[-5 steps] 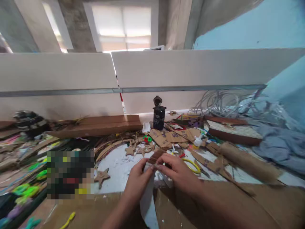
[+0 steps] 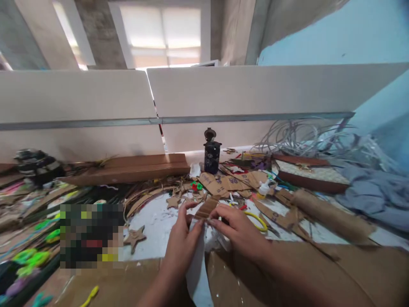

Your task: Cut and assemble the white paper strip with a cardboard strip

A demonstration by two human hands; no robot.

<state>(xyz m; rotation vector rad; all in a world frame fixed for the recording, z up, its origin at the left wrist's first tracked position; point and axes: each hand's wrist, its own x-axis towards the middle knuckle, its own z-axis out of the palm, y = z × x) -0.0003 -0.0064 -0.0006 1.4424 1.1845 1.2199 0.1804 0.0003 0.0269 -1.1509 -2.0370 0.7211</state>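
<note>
A small strip of ridged brown cardboard [image 2: 207, 206] is between my two hands, low in the middle of the view. My left hand [image 2: 180, 241] grips its left side, thumb in front and index finger behind. On the right edge, the thumb and fingertips of my right hand [image 2: 238, 230] are pinched together. A white sheet-like piece [image 2: 197, 266] hangs below my left thumb; whether it is joined to the strip I cannot tell. Beyond the hands lie a cardboard star [image 2: 173, 202] and a red and green ornament [image 2: 196, 186]. Another star [image 2: 135, 238] lies left.
A black bottle [image 2: 212, 157] with its lid up stands behind the hands. Yellow-handled scissors [image 2: 262, 224], a glue bottle [image 2: 264, 187] and a roll of brown material [image 2: 332, 215] lie right. Large cardboard [image 2: 351, 266] covers the near edge. Coiled clear tubing [image 2: 292, 136] sits far right.
The ridged strip has turned slightly and shows more of its face. My left index finger has lifted and spread a little from the thumb. The whole view has shifted slightly.
</note>
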